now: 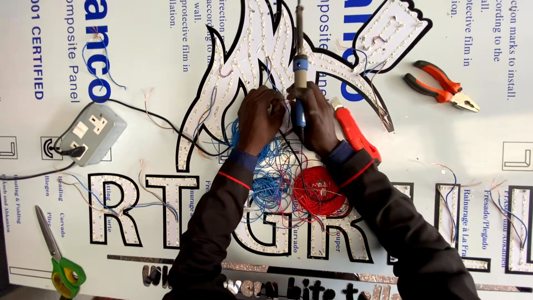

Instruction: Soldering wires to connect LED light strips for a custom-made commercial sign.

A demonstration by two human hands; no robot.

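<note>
Fingers (304,97) around soldering iron (300,66)

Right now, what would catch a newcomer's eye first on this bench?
Probably the flame-shaped sign piece at top centre, studded with tiny lights, where the left hand pinches wires and the right hand holds a blue-handled soldering iron. Just below, a bright red wire coil sits beside tangled blue wire.

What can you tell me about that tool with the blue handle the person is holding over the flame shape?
It looks like a soldering iron: a slim dark shaft, a tan collar and a blue grip. It stands roughly upright in the picture. The right hand is wrapped round the lower grip, hiding part of it. The iron lies over the white flame-shaped sign piece studded with small lights. Which end is the tip cannot be told.
</note>
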